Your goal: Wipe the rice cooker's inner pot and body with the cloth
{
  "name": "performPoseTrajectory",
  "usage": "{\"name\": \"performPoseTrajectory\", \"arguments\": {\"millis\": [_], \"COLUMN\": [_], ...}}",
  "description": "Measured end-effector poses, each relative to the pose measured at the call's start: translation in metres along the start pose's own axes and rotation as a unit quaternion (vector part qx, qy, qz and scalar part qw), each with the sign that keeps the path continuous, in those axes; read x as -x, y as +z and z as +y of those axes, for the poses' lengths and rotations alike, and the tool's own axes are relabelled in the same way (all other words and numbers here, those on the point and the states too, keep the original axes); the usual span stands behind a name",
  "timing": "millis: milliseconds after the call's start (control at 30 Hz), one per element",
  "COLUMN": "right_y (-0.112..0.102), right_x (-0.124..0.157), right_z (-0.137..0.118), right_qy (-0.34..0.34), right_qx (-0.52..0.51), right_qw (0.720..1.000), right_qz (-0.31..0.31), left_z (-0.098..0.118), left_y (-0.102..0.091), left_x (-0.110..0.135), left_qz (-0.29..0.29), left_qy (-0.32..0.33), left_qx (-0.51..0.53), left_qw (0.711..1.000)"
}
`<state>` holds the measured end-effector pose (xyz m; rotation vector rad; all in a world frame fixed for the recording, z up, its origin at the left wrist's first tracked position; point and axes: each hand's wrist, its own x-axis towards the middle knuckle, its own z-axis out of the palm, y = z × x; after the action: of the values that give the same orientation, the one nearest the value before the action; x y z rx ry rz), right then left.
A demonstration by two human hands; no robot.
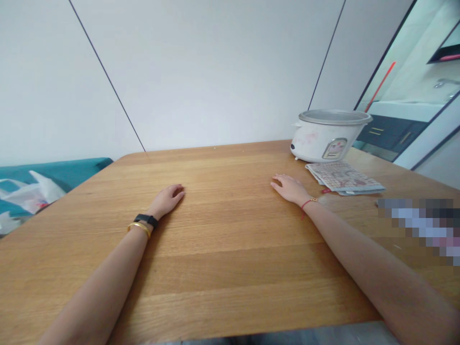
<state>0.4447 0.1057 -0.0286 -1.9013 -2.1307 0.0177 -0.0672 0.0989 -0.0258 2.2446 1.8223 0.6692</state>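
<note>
Wooden tabletop (223, 268): left hand (166, 201) loosely curled, right hand (289, 189) open flat, both holding nothing, well back from far edge. Right hand nearest quilted pot holder (341, 177), just beside white rice cooker (326, 143); cooker's label unreadable.

Rice cooker (326, 139) beyond right hand (290, 189)

A pixelated blur (420, 230), contents unreadable.

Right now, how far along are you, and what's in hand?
Nothing looks done: the white rice cooker sits lidless, its metal pot in place. In hand: nothing; the left hand and right hand lie open on the wooden table. Left: the cooker and the folded patterned cloth beside it, both untouched.
</note>
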Motion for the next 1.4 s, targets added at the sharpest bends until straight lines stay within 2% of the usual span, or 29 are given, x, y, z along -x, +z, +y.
{"name": "performPoseTrajectory", "arguments": {"millis": [1400], "right_y": [0.0009], "right_x": [0.0003], "right_z": [0.0009], "right_qy": [-0.001], "right_qx": [0.005], "right_qw": [1.000], "right_qz": [0.003], "left_z": [0.0010], "left_y": [-0.0003], "left_x": [0.0012], "left_qz": [0.003], "left_qy": [0.002], "left_qx": [0.000], "left_qw": [1.000]}}
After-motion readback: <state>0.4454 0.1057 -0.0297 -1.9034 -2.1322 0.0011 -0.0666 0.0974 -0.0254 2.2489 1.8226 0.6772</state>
